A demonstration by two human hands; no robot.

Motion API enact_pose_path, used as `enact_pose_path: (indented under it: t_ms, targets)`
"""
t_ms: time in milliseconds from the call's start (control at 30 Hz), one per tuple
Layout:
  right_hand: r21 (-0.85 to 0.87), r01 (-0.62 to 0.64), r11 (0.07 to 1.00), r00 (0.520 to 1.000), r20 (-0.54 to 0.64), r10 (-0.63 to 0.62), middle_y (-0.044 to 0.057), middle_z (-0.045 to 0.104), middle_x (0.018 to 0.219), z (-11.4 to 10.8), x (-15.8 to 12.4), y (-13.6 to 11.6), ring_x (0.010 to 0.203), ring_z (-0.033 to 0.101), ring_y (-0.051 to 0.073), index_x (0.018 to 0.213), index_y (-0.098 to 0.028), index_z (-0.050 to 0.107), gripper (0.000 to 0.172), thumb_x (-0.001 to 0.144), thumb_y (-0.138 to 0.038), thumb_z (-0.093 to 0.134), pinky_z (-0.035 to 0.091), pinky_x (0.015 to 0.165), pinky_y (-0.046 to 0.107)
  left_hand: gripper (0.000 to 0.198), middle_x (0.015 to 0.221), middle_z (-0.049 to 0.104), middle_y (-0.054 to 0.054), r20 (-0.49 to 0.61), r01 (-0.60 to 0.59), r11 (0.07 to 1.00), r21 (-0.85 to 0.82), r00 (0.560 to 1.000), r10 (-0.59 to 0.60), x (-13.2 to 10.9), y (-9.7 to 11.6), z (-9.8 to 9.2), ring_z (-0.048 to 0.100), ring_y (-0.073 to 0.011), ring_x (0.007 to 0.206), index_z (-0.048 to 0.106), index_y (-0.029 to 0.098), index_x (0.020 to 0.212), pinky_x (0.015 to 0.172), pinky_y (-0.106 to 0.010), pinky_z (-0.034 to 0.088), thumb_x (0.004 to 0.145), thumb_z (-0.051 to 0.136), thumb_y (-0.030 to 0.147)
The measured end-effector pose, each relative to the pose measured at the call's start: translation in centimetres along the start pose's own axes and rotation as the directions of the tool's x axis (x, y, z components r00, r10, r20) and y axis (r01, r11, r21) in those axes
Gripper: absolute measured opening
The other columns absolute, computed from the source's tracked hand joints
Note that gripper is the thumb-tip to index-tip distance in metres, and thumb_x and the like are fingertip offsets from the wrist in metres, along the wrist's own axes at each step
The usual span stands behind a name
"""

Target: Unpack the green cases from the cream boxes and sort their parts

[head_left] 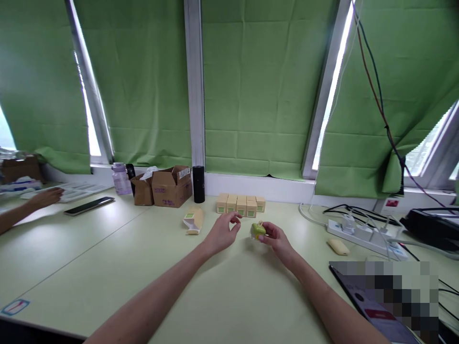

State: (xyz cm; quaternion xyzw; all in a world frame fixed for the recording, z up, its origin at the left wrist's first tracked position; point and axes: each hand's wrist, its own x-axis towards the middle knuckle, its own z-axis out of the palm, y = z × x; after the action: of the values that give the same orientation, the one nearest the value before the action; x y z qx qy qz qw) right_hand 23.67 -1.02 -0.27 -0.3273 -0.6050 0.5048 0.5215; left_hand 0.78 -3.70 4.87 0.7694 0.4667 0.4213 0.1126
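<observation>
My right hand (275, 237) grips a small green and yellow object (257, 230) just above the pale green table (107, 267). My left hand (224, 231) is beside it, a short way to the left, with thumb and forefinger pinched together and nothing visible between them. Just behind both hands stands a row of several small beige boxes (240, 204) with green labels. An open beige carton (193, 220) lies on its side to the left of my left hand.
Two brown cardboard boxes (172, 185), a black cylinder (198, 184) and a lilac bottle (120, 178) stand at the back. A power strip (362, 234) with cables and a beige oblong piece (338, 246) lie right. A dark phone (89, 205) and another person's hand (46, 197) are far left.
</observation>
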Motion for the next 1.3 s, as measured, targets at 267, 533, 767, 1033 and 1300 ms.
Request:
enact_pose_path:
  t_ms: [267, 533, 767, 1033, 1300]
  targets:
    - [0.342, -0.148, 0.928, 0.980, 0.180, 0.090, 0.012, 0.075, 0.109, 1.6, -1.5, -2.7, 0.103, 0.071, 0.032, 0.116, -0.023, 0.075, 0.051, 0.082, -0.059, 0.067, 0.054, 0.098, 0.050, 0.024, 0.104, 0.072, -0.008, -0.019, -0.060, 0.991, -0.116, 0.998, 0.058, -2.4, 0.3, 1.2, 0.069, -0.0228, 0.100, 0.063, 0.025, 0.119, 0.074, -0.034, 0.056, 0.096, 0.056, 0.027]
    - [0.443, -0.179, 0.879, 0.973, 0.211, 0.091, 0.010, 0.075, 0.107, 2.5, -1.9, -3.3, 0.095, 0.072, 0.030, 0.118, -0.023, 0.073, 0.047, 0.081, -0.051, 0.073, 0.058, 0.093, 0.053, 0.023, 0.108, 0.073, -0.011, -0.083, -0.023, 0.973, -0.229, 0.997, 0.004, -2.6, 1.0, 1.2, 0.072, -0.0234, 0.099, 0.067, 0.024, 0.116, 0.073, -0.034, 0.058, 0.097, 0.059, 0.035]
    - [0.211, 0.079, 0.974, 0.997, -0.037, -0.073, 0.007, 0.067, 0.111, 3.8, -1.9, -2.7, 0.090, 0.066, 0.025, 0.119, -0.027, 0.066, 0.055, 0.070, -0.045, 0.087, 0.057, 0.063, 0.034, 0.027, 0.116, 0.074, -0.012, -0.066, 0.043, 0.912, -0.407, 0.995, -0.077, -2.5, 0.6, 1.5, 0.071, -0.0242, 0.107, 0.068, 0.021, 0.114, 0.088, -0.040, 0.059, 0.098, 0.058, 0.041]
    - [-0.128, 0.219, 0.967, 0.954, -0.178, -0.240, 0.007, 0.061, 0.118, 5.2, -2.9, -2.9, 0.104, 0.062, 0.026, 0.131, -0.031, 0.055, 0.062, 0.076, -0.035, 0.083, 0.060, 0.082, 0.039, 0.022, 0.112, 0.075, -0.011, -0.104, 0.021, 0.845, -0.534, 0.991, -0.090, -2.4, 0.3, 1.9, 0.072, -0.0240, 0.103, 0.071, 0.020, 0.107, 0.089, -0.039, 0.060, 0.090, 0.070, 0.034]
    - [-0.347, 0.400, 0.848, 0.894, -0.058, -0.445, 0.009, 0.061, 0.125, 5.3, -3.1, -2.1, 0.110, 0.062, 0.026, 0.136, -0.029, 0.052, 0.055, 0.086, -0.028, 0.073, 0.060, 0.090, 0.045, 0.011, 0.107, 0.072, -0.010, -0.211, -0.050, 0.845, -0.532, 0.975, -0.075, -2.5, 0.3, 1.9, 0.070, -0.0244, 0.102, 0.070, 0.019, 0.089, 0.087, -0.038, 0.059, 0.089, 0.070, 0.030]
